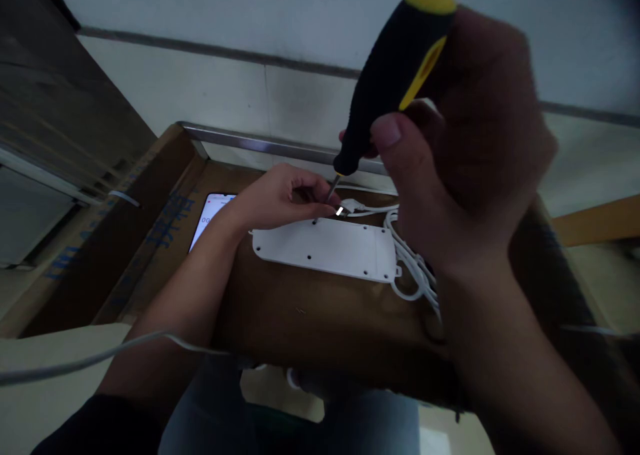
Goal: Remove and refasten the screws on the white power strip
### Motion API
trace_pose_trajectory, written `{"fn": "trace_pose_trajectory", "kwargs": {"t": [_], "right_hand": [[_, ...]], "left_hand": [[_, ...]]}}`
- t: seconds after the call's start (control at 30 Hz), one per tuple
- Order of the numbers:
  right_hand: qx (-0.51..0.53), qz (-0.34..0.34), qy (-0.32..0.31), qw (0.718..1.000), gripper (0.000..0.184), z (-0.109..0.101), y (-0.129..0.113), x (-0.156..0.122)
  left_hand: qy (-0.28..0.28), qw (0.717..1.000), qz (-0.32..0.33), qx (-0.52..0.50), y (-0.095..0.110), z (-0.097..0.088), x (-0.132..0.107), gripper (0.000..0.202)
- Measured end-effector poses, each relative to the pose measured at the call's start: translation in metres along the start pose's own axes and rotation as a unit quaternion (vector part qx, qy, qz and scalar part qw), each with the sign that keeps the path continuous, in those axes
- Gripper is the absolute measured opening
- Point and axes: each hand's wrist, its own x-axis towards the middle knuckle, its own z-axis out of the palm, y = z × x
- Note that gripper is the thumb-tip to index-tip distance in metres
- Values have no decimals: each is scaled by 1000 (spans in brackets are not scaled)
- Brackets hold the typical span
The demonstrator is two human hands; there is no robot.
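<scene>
**One white power strip [325, 249] lying underside up beneath a raised screwdriver [393, 85]**

The right hand [475, 148] is closed around the screwdriver's black-and-yellow handle, fingers wrapped and thumb pressed along its side. This grip sits close to the camera and holds the tool steeply tilted, with its thin metal shaft [333, 188] pointing down toward the far end of the strip. The left hand [280, 198] reaches in from the other side, its fingers curled and nearly pinched together at that same end. It appears to have hold of the strip's edge or of something small there, but the fingers hide the contact, so I cannot tell which. The shaft's tip ends right by those fingertips [320, 205], and whether it touches the strip is hidden.

The strip lies on a sheet of brown cardboard [310, 315], its back showing a pattern of small dark holes. That exposed face and the left hand's position near it suggest the strip is being steadied while the tool is brought to it. Its white cable [413, 268] is gathered in loose loops beside the near end, apparently kept out of the work area. A smartphone [211, 218] lies on the cardboard by the left wrist, its screen lit and facing up, and a metal rail [260, 141] runs along the far edge.
</scene>
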Motion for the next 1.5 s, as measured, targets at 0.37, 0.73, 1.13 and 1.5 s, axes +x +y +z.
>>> {"fn": "trace_pose_trajectory", "kwargs": {"t": [0.37,0.73,1.13,1.5], "right_hand": [[116,-42,-2,992,35,1,8,4],[-13,-36,34,999,42,-10,7,7],[63,-85,48,993,42,-2,17,3],[91,-7,-1,996,44,-4,10,-2]], "left_hand": [[74,995,-21,-69,-3,13,4,39],[99,994,-4,-53,-2,26,7,35],[33,979,-7,-201,2,22,4,33],[-38,938,1,-344,-9,9,5,32]]}}
